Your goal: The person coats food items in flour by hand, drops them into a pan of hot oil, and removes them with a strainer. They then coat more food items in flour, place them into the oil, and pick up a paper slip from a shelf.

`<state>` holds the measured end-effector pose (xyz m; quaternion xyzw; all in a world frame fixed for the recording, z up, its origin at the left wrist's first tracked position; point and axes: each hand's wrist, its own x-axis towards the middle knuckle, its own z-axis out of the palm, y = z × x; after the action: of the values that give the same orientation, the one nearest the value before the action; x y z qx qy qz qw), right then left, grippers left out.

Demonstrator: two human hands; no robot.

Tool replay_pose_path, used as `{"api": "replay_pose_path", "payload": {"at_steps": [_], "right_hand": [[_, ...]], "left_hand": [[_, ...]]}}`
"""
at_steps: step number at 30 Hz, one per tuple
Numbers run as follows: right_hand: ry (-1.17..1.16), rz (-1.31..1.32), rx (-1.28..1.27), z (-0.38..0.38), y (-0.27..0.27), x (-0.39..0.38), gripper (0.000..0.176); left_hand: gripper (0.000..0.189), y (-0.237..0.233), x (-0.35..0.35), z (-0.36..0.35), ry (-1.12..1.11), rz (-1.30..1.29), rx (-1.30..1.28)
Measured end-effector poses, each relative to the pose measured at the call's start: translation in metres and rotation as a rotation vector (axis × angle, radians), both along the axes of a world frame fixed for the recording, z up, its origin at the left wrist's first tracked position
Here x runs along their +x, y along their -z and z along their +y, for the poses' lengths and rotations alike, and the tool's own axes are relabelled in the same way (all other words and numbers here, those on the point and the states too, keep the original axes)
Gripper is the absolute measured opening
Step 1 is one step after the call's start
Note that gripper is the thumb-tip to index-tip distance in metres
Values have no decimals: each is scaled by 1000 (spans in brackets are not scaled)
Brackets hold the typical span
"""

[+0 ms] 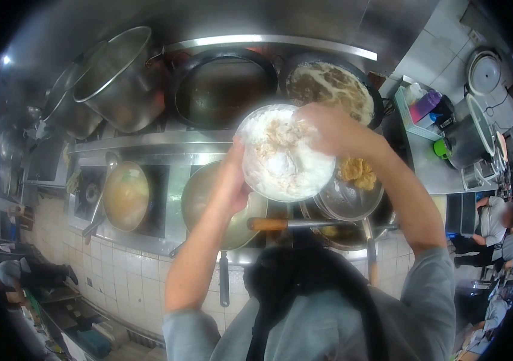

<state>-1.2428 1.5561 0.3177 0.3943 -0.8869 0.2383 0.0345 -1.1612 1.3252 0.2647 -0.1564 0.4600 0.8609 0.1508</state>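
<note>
My left hand (236, 183) grips the left rim of a round bowl (287, 198), fingers closed on its edge. White flour (268, 171) fills the bowl, with pale brown clumps (280, 135) in the middle. Over the bowl's upper right side is my right hand (324, 127); its fingers are blurred and partly hidden, so what they hold does not show. Below the bowl, a strainer (344, 201) with a long handle carries golden fried pieces (359, 173). Behind the right hand, a dark wok (353, 90) contains bubbling oil.
Another large dark wok (226, 90) sits at the back, beside tall steel pots (118, 90). Pans (125, 195) stand on the front burners, with handles jutting out. A wooden-handled tool (268, 224) lies across the front. At right is a basket (413, 117) of bottles. Other people (491, 225) are farther off.
</note>
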Motion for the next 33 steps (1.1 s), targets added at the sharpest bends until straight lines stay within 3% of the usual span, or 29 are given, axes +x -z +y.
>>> {"api": "replay_pose_path", "payload": {"at_steps": [3, 6, 8, 12, 14, 18, 20, 23, 26, 31, 33], "right_hand": [[-49, 1, 71, -10, 14, 11, 42], [57, 52, 57, -21, 19, 11, 28], [107, -107, 33, -20, 6, 9, 24], [200, -117, 98, -11, -4, 4, 37], [294, -310, 26, -9, -17, 7, 36], [207, -362, -113, 3, -17, 2, 32], [103, -86, -130, 6, -21, 2, 22], [-13, 117, -31, 2, -13, -4, 22], [118, -2, 183, -18, -12, 14, 23], [24, 72, 136, -22, 3, 8, 20], [7, 33, 193, -25, 0, 6, 18]], "left_hand": [[74, 3, -2, -1, 28, 5, 32], [64, 13, -5, -1, 74, 66, -27], [67, 11, -3, -1, 46, 42, -7], [69, 3, 0, 0, -1, 16, 25], [68, -3, 1, 0, -10, 16, 15], [68, 3, -2, -3, -19, 46, -11], [69, -1, -2, 0, -17, 31, -29], [71, -6, -1, 0, 0, -7, -52], [66, -7, -2, 0, 51, -10, -52], [59, 2, -1, 5, 90, 19, -101], [72, 7, -1, 7, 50, 45, -89]]}}
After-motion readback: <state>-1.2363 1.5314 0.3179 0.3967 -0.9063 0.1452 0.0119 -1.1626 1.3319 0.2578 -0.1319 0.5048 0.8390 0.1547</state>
